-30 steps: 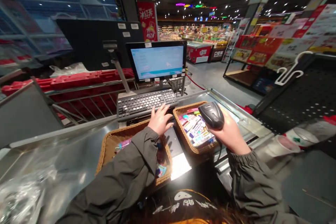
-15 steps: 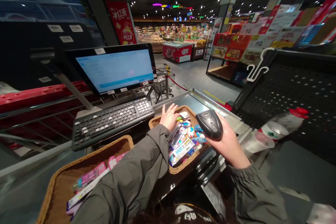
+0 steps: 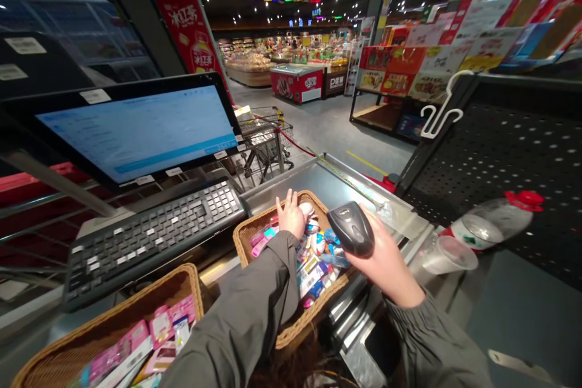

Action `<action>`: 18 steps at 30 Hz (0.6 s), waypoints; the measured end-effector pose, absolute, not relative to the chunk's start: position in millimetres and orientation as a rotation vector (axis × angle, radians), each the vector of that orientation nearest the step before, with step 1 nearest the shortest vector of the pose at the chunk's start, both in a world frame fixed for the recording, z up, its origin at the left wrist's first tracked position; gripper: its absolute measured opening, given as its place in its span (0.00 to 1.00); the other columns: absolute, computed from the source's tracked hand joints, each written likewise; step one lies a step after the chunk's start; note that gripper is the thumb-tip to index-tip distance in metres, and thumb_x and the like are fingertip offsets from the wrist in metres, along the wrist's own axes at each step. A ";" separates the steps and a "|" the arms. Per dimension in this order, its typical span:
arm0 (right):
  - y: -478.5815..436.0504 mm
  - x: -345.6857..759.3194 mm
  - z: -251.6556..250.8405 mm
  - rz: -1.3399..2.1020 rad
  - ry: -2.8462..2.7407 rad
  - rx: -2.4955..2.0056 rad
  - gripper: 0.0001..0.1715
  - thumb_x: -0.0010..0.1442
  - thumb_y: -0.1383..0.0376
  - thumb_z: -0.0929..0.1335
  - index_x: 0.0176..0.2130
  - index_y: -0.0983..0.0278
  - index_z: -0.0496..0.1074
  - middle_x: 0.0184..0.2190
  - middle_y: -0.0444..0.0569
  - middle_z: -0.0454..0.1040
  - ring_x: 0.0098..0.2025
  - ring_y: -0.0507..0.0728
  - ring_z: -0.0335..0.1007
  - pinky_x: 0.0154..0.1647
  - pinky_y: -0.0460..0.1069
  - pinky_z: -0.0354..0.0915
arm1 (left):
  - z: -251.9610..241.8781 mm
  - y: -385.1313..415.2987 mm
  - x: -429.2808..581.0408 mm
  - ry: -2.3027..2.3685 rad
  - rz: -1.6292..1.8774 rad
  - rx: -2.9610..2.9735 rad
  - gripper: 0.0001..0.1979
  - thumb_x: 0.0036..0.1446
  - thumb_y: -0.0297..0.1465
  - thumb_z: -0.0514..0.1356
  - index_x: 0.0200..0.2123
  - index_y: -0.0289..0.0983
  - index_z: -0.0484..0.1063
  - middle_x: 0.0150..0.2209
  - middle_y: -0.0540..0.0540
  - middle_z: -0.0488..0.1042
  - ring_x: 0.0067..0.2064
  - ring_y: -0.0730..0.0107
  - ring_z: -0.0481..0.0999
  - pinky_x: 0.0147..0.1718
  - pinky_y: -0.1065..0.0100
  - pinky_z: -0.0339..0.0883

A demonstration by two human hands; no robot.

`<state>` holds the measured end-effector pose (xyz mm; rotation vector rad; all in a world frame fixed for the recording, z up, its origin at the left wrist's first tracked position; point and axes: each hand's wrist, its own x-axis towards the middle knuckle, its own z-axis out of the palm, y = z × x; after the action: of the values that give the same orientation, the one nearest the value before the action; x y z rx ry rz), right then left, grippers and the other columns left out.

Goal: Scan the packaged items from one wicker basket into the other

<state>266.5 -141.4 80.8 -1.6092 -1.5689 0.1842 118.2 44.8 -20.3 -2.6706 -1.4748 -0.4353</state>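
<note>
My right hand (image 3: 384, 260) is wrapped round a black barcode scanner (image 3: 352, 229), held over the right side of a wicker basket (image 3: 313, 314). Small colourful packages (image 3: 313, 273) fill this basket, with pink ones (image 3: 260, 241) at its left end. Over the basket's far part is my left hand (image 3: 291, 217), its fingers stretched out and apart beside a round white item (image 3: 307, 208). Whether its fingertips touch any package is hard to tell. Part of the contents is hidden under my left hand and sleeve.
A second wicker basket (image 3: 198, 291) with pink packages lies at lower left. Behind it stand a keyboard (image 3: 157, 233) and a monitor (image 3: 140, 130). To the right are a plastic cup (image 3: 450, 254), a red-capped bottle (image 3: 504, 218) and a white hook (image 3: 441, 112) on a black perforated panel.
The view has shifted, so the monitor and keyboard appear larger and further left. My left hand stays over the basket, and pink packages now show at its left end. The scanner remains in my right hand.
</note>
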 end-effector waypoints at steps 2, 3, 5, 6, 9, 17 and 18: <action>-137.7 268.4 79.6 0.199 -1.571 -1.609 0.36 0.52 0.61 0.70 0.59 0.65 0.63 0.60 0.62 0.66 0.67 0.71 0.54 0.67 0.70 0.50 | -21.9 47.2 120.5 -1.516 -0.489 -2.646 0.11 0.58 0.32 0.57 0.33 0.37 0.79 0.66 0.39 0.60 0.70 0.51 0.48 0.64 0.36 0.37; -136.2 269.0 79.2 0.205 -1.573 -1.611 0.36 0.52 0.61 0.70 0.59 0.65 0.63 0.60 0.62 0.66 0.67 0.71 0.53 0.67 0.71 0.50 | -22.1 48.3 121.4 -1.533 -0.536 -2.630 0.11 0.57 0.32 0.57 0.32 0.37 0.79 0.66 0.38 0.60 0.70 0.50 0.48 0.64 0.35 0.38; -134.2 269.8 78.8 0.218 -1.579 -1.615 0.37 0.53 0.61 0.70 0.60 0.65 0.62 0.61 0.62 0.65 0.68 0.71 0.52 0.67 0.71 0.49 | -22.1 50.3 122.5 -1.563 -0.634 -2.602 0.10 0.56 0.29 0.57 0.30 0.36 0.79 0.66 0.37 0.60 0.70 0.48 0.49 0.64 0.35 0.39; -133.7 270.0 78.6 0.225 -1.584 -1.618 0.37 0.53 0.61 0.70 0.60 0.64 0.62 0.61 0.62 0.64 0.68 0.71 0.52 0.67 0.71 0.49 | -22.2 51.0 122.8 -1.573 -0.676 -2.596 0.10 0.55 0.28 0.56 0.29 0.36 0.79 0.65 0.36 0.61 0.69 0.47 0.50 0.63 0.34 0.39; -133.9 270.1 78.2 0.225 -1.594 -1.630 0.37 0.53 0.61 0.70 0.60 0.63 0.61 0.61 0.60 0.65 0.68 0.71 0.51 0.67 0.72 0.48 | -22.6 51.6 122.3 -1.597 -0.760 -2.601 0.11 0.53 0.24 0.54 0.28 0.36 0.78 0.61 0.35 0.67 0.68 0.46 0.53 0.63 0.33 0.39; -139.1 267.1 80.8 0.200 -1.588 -1.619 0.36 0.54 0.59 0.70 0.60 0.65 0.62 0.60 0.62 0.65 0.68 0.70 0.52 0.67 0.70 0.49 | 28.4 48.0 96.0 -1.419 -0.811 -2.675 0.12 0.56 0.24 0.53 0.27 0.37 0.74 0.60 0.41 0.69 0.68 0.51 0.54 0.64 0.32 0.35; -139.5 264.7 81.6 0.201 -1.596 -1.616 0.36 0.54 0.58 0.70 0.59 0.65 0.62 0.60 0.62 0.66 0.68 0.70 0.52 0.67 0.71 0.49 | 41.6 46.5 89.2 -1.401 -0.827 -2.677 0.11 0.57 0.25 0.53 0.27 0.37 0.74 0.60 0.42 0.69 0.68 0.51 0.54 0.64 0.33 0.35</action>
<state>264.7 -139.5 81.6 -1.6158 -1.5964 0.2014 89.2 46.5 41.6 -2.6766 -1.4010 -0.8271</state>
